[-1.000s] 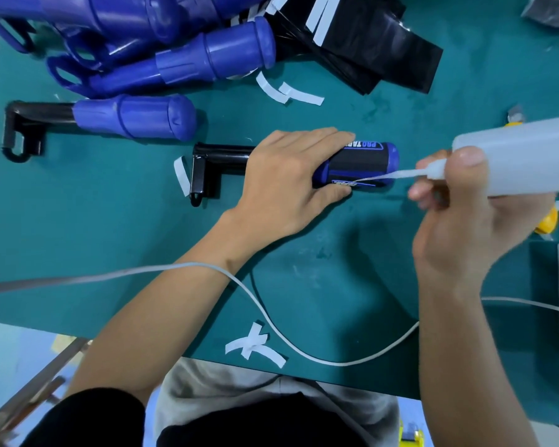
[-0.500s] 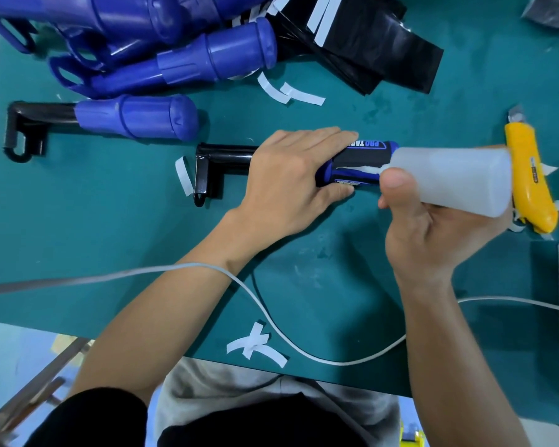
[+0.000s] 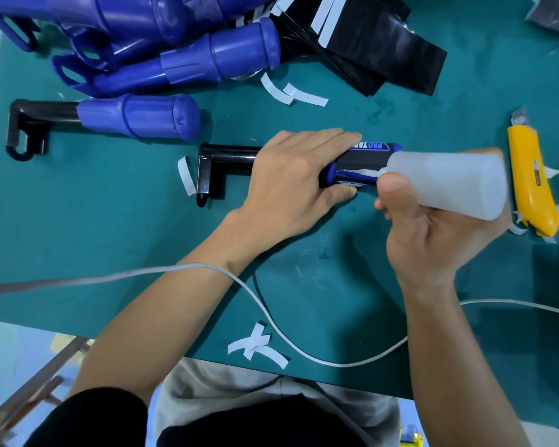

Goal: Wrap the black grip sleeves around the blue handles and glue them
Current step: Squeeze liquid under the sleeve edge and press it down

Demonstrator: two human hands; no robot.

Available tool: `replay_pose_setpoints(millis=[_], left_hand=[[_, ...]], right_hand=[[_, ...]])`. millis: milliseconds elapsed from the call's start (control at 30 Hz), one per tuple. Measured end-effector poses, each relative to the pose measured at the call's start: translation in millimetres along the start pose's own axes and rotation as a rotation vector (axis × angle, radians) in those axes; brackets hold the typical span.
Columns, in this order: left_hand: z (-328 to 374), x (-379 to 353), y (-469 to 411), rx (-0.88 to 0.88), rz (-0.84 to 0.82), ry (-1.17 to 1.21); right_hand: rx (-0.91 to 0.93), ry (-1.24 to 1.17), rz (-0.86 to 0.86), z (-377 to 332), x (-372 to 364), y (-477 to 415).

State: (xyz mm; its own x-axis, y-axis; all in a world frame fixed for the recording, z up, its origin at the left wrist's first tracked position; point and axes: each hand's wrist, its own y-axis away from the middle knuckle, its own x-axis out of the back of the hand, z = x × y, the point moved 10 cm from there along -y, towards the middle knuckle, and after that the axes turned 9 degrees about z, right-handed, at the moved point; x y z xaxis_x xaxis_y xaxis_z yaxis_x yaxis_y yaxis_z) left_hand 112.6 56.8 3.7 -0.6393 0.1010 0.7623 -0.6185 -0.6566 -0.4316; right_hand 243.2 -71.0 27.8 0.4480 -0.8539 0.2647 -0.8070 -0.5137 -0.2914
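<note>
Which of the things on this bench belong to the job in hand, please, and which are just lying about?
Job in hand: wrapped handle, held by the left hand; glue bottle in the right hand; bare blue handles; black sleeves.
Lying about: yellow knife; white paper strips; white cable.

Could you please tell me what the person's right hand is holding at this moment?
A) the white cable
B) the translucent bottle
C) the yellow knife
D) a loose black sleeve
B: the right hand grips the bottle, whose nozzle end is at the handle, while the knife lies untouched beside it.
</note>
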Motion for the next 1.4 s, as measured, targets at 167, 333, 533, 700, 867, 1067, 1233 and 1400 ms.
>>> replay_pose_setpoints(millis=[167,333,533,700,867,1067,1233,1400], left_hand=[[1.1,0.1,0.8,0.000,-0.006,-0.002],[1.4,-0.1,0.0,0.006,-0.013,-0.001],[2.3,-0.1,0.3,0.005,-0.017,-0.002],[1.2,0.7,-0.1,0.003,-0.015,0.006],[2.0,-0.1,-0.3,-0.003,-0.012,0.001],[1.8,-0.5,-0.7,-0.003,-0.015,0.008],[1.2,-1.5,-0.5,-0.006,-0.022,-0.003],[0.1,-1.0,-1.1,0.003,-0.016,0.006]], right_hand=[[-0.018,-0.006,-0.012,2.8,-1.7,-0.1],[-0.019,-0.017,-0.017,2.6,-1.5,-0.6],[-0.042,-0.054,-0.012,6.7,-1.1,0.4],[-0.046,-0.062,-0.011,7.3,-4.3,0.1],[-0.009,-0.060,0.016,6.1,-0.5,-0.9],[-0.034,-0.064,-0.002,11.3,-2.1,-0.3],[-0.058,-0.089,0.009,13.3,-2.2,-1.0],[-0.048,-0.090,0.002,12.8,0.3,-2.2]])
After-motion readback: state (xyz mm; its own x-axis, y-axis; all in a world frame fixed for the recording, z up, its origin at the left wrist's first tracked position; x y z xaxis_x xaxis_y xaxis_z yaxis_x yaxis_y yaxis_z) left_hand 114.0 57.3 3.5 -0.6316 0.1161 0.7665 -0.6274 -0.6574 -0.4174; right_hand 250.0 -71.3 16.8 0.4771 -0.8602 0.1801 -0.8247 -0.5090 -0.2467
